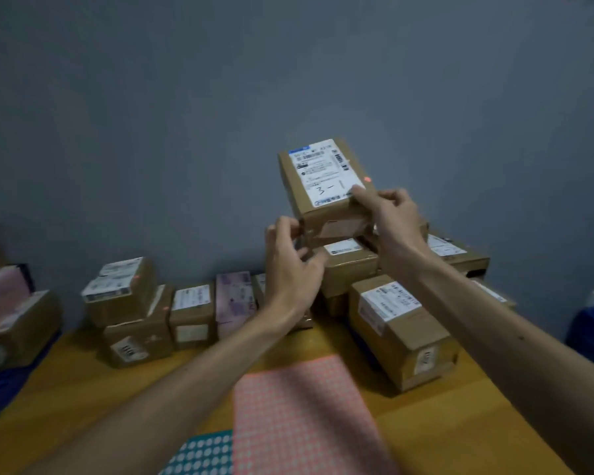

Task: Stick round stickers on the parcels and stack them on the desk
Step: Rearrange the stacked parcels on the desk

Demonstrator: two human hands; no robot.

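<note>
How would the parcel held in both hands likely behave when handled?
Probably stiff: the parcel keeps square cardboard edges. Likely light, since the left hand and right hand hold it up by fingertips at its near end. Held tilted, it could tip if set so on the boxes below.

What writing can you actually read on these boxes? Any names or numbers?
"3-1": handwritten on the white label of the held parcel.
Printed lines and barcode on that same label: too blurred to read.
Labels on the other parcels on the desk: too small and blurred to read.
Pink sticker sheet and teal sheet: only dots, no text visible.
</note>
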